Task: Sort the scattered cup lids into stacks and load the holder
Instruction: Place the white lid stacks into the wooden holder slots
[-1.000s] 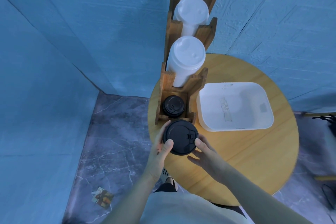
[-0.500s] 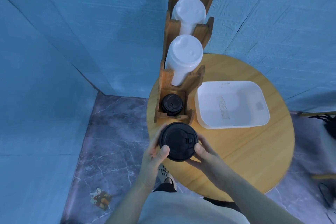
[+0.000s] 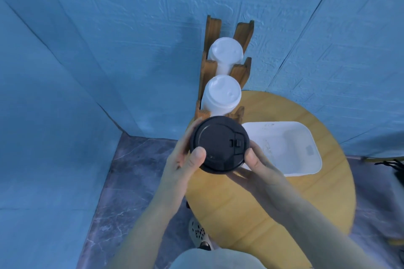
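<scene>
I hold a stack of black cup lids (image 3: 218, 144) up close to the camera with both hands. My left hand (image 3: 185, 159) grips its left side, thumb on the top lid. My right hand (image 3: 258, 164) grips its right side, thumb at the rim. Behind it stands the wooden lid holder (image 3: 209, 67) against the wall. Its two rear slots carry white lid stacks: the far white stack (image 3: 225, 52) and the middle white stack (image 3: 220, 94). The black lids hide the holder's front slot.
A white rectangular tray (image 3: 306, 137) sits on the round wooden table (image 3: 284, 203) to the right of the holder. Blue walls close in behind and at left. My shoe (image 3: 200, 233) shows on the grey marble floor below the table edge.
Both hands have lifted the black lid stack up from the table's front edge toward the camera, so it now covers the holder's front slot and the black lids seen there earlier.
</scene>
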{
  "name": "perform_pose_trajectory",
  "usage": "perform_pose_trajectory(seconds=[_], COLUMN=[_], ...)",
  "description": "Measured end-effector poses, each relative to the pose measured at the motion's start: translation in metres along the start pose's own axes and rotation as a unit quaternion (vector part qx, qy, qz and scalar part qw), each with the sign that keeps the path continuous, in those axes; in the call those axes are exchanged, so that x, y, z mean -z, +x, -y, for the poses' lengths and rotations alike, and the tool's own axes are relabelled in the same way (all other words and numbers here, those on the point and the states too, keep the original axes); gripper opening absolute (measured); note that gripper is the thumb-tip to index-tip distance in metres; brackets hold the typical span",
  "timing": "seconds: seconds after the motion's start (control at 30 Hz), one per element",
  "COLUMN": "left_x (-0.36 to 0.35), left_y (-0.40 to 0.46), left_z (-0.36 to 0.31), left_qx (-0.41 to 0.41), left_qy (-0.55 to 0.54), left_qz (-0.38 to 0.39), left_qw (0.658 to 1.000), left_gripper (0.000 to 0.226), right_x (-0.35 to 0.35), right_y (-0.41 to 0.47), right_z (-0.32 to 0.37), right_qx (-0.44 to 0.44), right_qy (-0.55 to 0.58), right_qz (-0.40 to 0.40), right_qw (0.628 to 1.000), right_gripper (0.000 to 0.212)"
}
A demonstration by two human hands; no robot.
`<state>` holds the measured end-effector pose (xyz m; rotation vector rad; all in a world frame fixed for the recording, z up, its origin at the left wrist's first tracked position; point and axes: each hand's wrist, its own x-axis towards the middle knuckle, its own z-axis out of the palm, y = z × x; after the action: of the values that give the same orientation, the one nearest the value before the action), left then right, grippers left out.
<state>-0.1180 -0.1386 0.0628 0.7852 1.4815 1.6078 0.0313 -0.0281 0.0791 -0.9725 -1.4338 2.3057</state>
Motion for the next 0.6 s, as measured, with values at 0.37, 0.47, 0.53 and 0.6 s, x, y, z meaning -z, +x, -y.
perform_pose_trajectory(seconds=[0.37, 0.47, 0.53, 0.6], left_x=[0.008, 0.01, 0.013, 0.015], left_y=[0.055, 0.057, 0.058, 0.057], left_z=[0.027, 0.034, 0.043, 0.051], left_qx=[0.049, 0.054, 0.061, 0.076], left_qy=[0.018, 0.035, 0.033, 0.02], left_qz=[-0.005, 0.002, 0.006, -0.006], left_qw=[0.999, 0.998, 0.998, 0.997], left_gripper=[0.093, 0.084, 0.089, 0.101], right_x=[0.029, 0.039, 0.042, 0.042], right_y=[0.069, 0.073, 0.074, 0.076], right_z=[0.005, -0.007, -0.014, -0.02], right_qx=[-0.048, -0.063, -0.066, -0.059], right_qy=[-0.112, -0.12, -0.112, -0.116], right_qz=[-0.028, -0.015, -0.014, -0.026], right_qw=[0.992, 0.991, 0.991, 0.991], right_gripper=[0.073, 0.08, 0.084, 0.09])
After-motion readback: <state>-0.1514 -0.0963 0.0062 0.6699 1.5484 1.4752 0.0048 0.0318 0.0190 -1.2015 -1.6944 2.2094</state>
